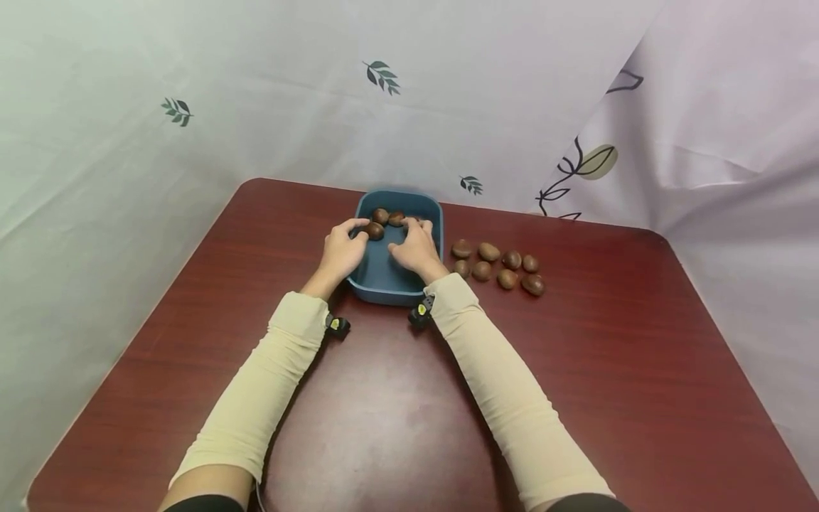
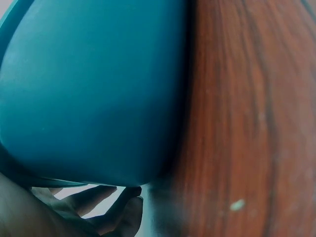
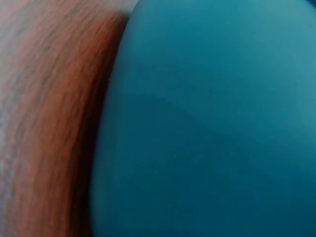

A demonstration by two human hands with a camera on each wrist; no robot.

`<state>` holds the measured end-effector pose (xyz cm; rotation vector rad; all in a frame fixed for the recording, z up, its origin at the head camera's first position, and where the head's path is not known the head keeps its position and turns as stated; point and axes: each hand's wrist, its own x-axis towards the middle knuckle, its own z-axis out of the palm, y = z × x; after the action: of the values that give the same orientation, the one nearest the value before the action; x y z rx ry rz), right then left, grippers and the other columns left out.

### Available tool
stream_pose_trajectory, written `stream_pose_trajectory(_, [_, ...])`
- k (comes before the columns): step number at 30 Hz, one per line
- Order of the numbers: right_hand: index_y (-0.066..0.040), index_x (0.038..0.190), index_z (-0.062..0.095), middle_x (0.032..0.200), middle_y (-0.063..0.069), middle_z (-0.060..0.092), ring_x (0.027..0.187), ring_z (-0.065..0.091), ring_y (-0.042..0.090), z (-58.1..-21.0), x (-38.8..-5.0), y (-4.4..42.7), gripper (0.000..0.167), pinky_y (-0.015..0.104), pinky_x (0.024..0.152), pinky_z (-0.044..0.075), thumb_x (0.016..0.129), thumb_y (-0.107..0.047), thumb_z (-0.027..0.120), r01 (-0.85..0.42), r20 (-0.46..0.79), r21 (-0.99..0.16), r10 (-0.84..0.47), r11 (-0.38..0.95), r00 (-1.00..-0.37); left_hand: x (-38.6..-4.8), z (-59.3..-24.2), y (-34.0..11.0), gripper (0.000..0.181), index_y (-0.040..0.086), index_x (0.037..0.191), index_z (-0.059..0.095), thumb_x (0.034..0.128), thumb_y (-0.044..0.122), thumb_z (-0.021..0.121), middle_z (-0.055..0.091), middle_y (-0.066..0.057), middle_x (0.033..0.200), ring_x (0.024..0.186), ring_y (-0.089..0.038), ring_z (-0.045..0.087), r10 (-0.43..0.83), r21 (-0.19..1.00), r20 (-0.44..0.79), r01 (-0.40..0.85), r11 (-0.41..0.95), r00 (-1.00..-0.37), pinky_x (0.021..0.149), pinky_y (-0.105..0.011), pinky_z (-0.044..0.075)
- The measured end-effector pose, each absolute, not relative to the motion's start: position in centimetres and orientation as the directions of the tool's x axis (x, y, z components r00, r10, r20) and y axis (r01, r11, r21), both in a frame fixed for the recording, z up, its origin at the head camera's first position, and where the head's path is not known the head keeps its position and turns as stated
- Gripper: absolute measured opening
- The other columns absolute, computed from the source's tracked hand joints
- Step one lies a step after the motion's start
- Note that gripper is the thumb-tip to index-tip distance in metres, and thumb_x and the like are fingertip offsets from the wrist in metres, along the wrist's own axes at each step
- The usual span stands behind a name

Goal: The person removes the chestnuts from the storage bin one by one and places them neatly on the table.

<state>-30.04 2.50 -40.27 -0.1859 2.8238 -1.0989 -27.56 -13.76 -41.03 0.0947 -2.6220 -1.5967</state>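
A blue plastic bin (image 1: pixel 384 295) stands on the table with several brown chestnuts inside, towards its far end. My left hand (image 1: pixel 342 252) reaches over the bin's left rim, its thumb and index finger pinching a chestnut (image 1: pixel 375 231). In the left wrist view, other fingers (image 2: pixel 129 217) of that hand lie along the outside of the bin wall (image 2: pixel 94 89). Inside the bin on the right is my right hand (image 1: pixel 416 249), thumb and index finger spread apart. Its fingertips are near another chestnut (image 1: pixel 396 218). The right wrist view shows only the bin's outer wall (image 3: pixel 207 123) and table.
Right of the bin, several chestnuts (image 1: pixel 489 252) lie in two rows on the dark red wooden table (image 1: pixel 608 341). A pale cloth (image 1: pixel 288 92) with leaf prints hangs behind the table's far edge.
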Motion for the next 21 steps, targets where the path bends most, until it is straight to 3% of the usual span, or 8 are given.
stream_pose_trajectory(4, [-0.012,0.156,0.033,0.16,0.015,0.018,0.138,0.032,0.044,-40.21,-29.95,2.51,0.07,0.052,0.109,0.033,0.095,-0.025,0.066,-0.098,-0.079,-0.639,-0.191,0.763,-0.978,-27.42,-40.97,-13.76,0.042,0.013,0.14,0.058,0.1008,0.021,0.046,0.06,-0.016,0.128,0.071,-0.029,0.042,-0.088,0.89,0.026,-0.017,0.457,-0.996,0.075,-0.041,0.037])
stream_pose_trajectory(6, [-0.013,0.156,0.032,0.162,0.014,0.016,0.143,0.025,0.045,-40.19,-29.98,2.51,0.071,0.052,0.112,0.028,0.095,-0.025,0.065,-0.128,-0.087,-0.601,-0.224,0.789,-0.971,-27.39,-40.93,-13.75,0.042,0.013,0.14,0.058,0.1009,0.021,0.046,0.062,-0.016,0.118,0.065,-0.024,0.038,-0.088,0.888,0.028,-0.016,0.46,-0.996,0.072,-0.04,0.036])
stream_pose_trajectory(9, [-0.012,0.154,0.036,0.16,0.013,0.02,0.143,0.027,0.042,-40.33,-30.04,2.54,0.067,0.051,0.112,0.028,0.095,-0.024,0.065,-0.146,-0.081,-0.593,-0.238,0.792,-0.968,-27.35,-40.96,-13.71,0.041,0.013,0.14,0.058,0.1009,0.021,0.046,0.061,-0.017,0.107,0.059,-0.024,0.034,-0.089,0.889,0.023,-0.021,0.457,-0.996,0.07,-0.039,0.036])
stream_pose_trajectory(13, [-0.011,0.152,0.039,0.157,0.014,0.025,0.138,0.032,0.043,-40.28,-29.97,2.58,0.065,0.051,0.11,0.031,0.095,-0.023,0.066,-0.127,-0.056,-0.636,-0.21,0.761,-0.976,-27.4,-40.98,-13.69,0.041,0.014,0.14,0.058,0.1008,0.021,0.046,0.061,-0.017,0.123,0.068,-0.028,0.04,-0.088,0.889,0.02,-0.022,0.457,-0.996,0.074,-0.041,0.037])
stream_pose_trajectory(16, [-0.013,0.155,0.035,0.16,0.014,0.018,0.141,0.026,0.048,-40.25,-30.02,2.59,0.068,0.054,0.112,0.029,0.094,-0.023,0.066,-0.12,-0.061,-0.636,-0.205,0.762,-0.977,-27.5,-40.97,-13.7,0.041,0.014,0.139,0.059,0.1005,0.021,0.046,0.056,-0.014,0.138,0.08,-0.03,0.046,-0.093,0.888,0.029,-0.017,0.459,-0.995,0.077,-0.041,0.037])
stream_pose_trajectory(21, [-0.018,0.157,0.029,0.165,0.011,0.007,0.144,0.014,0.053,-40.39,-30.26,2.59,0.074,0.057,0.114,0.023,0.094,-0.026,0.066,-0.12,-0.115,-0.6,-0.234,0.791,-0.965,-27.5,-40.96,-13.75,0.041,0.014,0.139,0.059,0.1005,0.021,0.046,0.053,-0.014,0.142,0.084,-0.033,0.046,-0.096,0.887,0.029,-0.019,0.461,-0.995,0.076,-0.041,0.037])
